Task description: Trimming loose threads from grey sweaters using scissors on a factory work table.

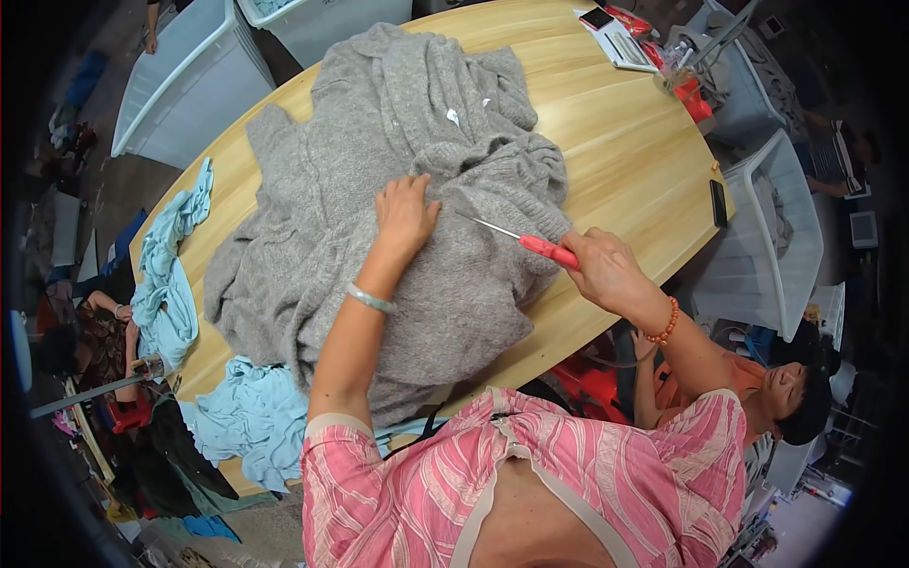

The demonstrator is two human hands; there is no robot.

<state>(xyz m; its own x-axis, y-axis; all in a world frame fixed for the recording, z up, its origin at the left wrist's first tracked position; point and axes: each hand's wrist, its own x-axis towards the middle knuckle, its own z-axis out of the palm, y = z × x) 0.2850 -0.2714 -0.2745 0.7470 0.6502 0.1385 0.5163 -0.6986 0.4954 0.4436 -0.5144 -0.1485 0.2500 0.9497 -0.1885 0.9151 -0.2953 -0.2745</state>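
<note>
At far left: a white bin (185, 85) stands off the worktop's (625, 161) edge, and a person sits low beside it.
Left edge of worktop: light blue cloths (170, 275) trail down the rim, with a second heap (248, 417) near your elbow; they are just beside the sweater and could get dragged along.
Sweater: the grey knitted sweater (379, 180) lies crumpled across the middle of the worktop, one sleeve reaching left. Judge it soft, limp and fairly heavy for cloth; it will stretch and bunch rather than slide, and a sharp tip could snag the loops.
Left hand: your left hand (405, 213) lies palm down on the knit, fingers spread and pressing it flat.
Where to hold: pin it close beside the tool tip, or gather a fold, not a loose edge.
Tool: a thin metal blade with a red handle (525, 239) points at the knit.
Right hand: your right hand (606, 270) has its fingers closed around that handle.
Right side: a dark phone (719, 203) lies near the rim, clutter (653, 47) at the far end, another white bin (772, 237) beyond, and a person below.
</note>
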